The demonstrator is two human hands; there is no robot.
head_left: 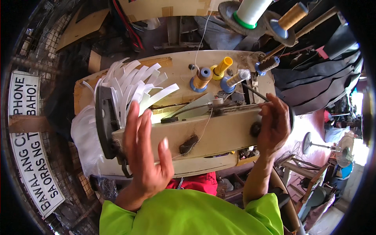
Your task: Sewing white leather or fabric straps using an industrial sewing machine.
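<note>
A cream-coloured sewing machine (211,135) lies across the middle of the view on a worn table (176,68). My left hand (147,150) is raised flat over the machine's left end, fingers spread and holding nothing. My right hand (274,123) rests on the machine's right end by the handwheel, its fingers curled over the rim. A fan of white strips (135,88) sticks up behind the left end, above a dark plate (105,119). Several thread spools (213,74) stand on the table behind the machine.
Two big thread cones (270,15) hang at the top right. A white sign board (29,145) leans at the left. Dark fabric (317,78) is piled at the right, with a standing fan (342,150) lower right. Red cloth (197,182) shows below the machine.
</note>
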